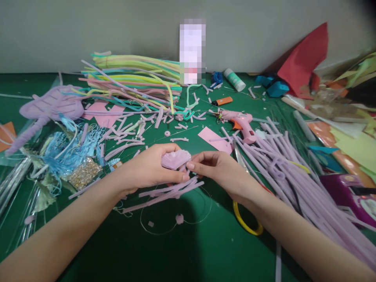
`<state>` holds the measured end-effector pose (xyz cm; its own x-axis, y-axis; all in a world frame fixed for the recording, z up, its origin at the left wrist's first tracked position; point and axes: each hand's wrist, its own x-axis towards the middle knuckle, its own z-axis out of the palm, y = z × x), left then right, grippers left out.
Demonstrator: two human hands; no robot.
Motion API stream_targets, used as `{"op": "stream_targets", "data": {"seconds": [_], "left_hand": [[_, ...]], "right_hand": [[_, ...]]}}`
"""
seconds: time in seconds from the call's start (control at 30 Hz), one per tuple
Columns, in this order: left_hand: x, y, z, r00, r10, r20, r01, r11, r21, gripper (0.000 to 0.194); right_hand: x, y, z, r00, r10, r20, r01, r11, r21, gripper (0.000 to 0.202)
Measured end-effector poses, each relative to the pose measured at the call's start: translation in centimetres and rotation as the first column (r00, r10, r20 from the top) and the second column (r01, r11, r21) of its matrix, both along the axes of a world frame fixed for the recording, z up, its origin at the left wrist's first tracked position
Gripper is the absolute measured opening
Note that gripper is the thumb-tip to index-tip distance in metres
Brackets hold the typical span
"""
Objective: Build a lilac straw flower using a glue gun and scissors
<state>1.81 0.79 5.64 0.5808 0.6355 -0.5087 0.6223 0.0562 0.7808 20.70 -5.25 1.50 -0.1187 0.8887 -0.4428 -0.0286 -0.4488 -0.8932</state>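
Observation:
A small lilac fan-shaped piece with a ridged surface [176, 158] is held between the thumb and fingers of my left hand [148, 166]. At its lower right edge, my right hand [217, 168] pinches a short lilac strip [184, 167], mostly covered by the fingertips. Just below both hands lie several cut lilac strips [167, 194] on the green tabletop. A thin clear thread loop with a small lilac bead-like piece [179, 219] rests nearer to me. Scissors with yellow handles [249, 229] lie partly under my right forearm.
Long lilac strips [282, 168] spread along the right, beside a pink glue gun [241, 121]. At the back lies a bundle of coloured strips [132, 78], near an orange lighter [223, 101]. A lilac woven form [53, 103] and blue tassels [66, 147] are left.

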Motion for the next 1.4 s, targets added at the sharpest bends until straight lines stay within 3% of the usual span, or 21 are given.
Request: {"op": "stream_targets", "data": {"seconds": [0.7, 1.2, 1.4], "left_hand": [[-0.31, 0.2, 0.12, 0.991, 0.013, 0.132, 0.004, 0.992, -0.126, 0.033], [-0.3, 0.06, 0.23, 0.987, 0.007, 0.162, 0.003, 0.998, -0.061, 0.031], [-0.42, 0.03, 0.24, 0.984, 0.021, 0.178, -0.011, 0.998, -0.056, 0.026]], "right_hand": [[-0.45, -0.25, -0.08, 0.977, 0.037, -0.211, -0.035, 0.999, 0.011, 0.029], [-0.81, -0.37, 0.25, 0.971, -0.02, -0.239, 0.006, 0.998, -0.058, 0.033], [-0.95, -0.41, 0.46, 0.966, 0.014, -0.256, -0.009, 1.0, 0.023, 0.034]]}}
